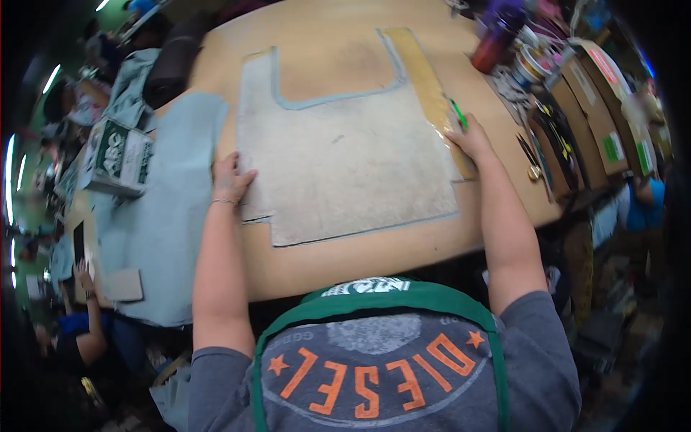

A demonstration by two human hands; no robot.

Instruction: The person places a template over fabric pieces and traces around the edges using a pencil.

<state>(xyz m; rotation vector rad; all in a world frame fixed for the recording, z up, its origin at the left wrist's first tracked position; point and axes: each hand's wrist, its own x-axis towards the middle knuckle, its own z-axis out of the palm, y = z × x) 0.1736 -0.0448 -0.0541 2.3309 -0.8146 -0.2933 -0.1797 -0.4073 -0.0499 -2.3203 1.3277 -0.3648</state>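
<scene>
A large pale pattern template lies flat on the table, with a deep U-shaped cutout at its far side and yellowish tape down its right arm. Light blue fabric shows as a thin border along the cutout and the near edge. My left hand rests at the template's left edge, thumb apart from the fingers and over the surface. At the right edge is my right hand, closed around a green pen that points up and away, its fingertips by the taped strip.
Light blue fabric covers the table's left side, bearing a green and white box. Scissors, a dark bottle and cardboard boxes line the right side. Another person's hand shows at the lower left.
</scene>
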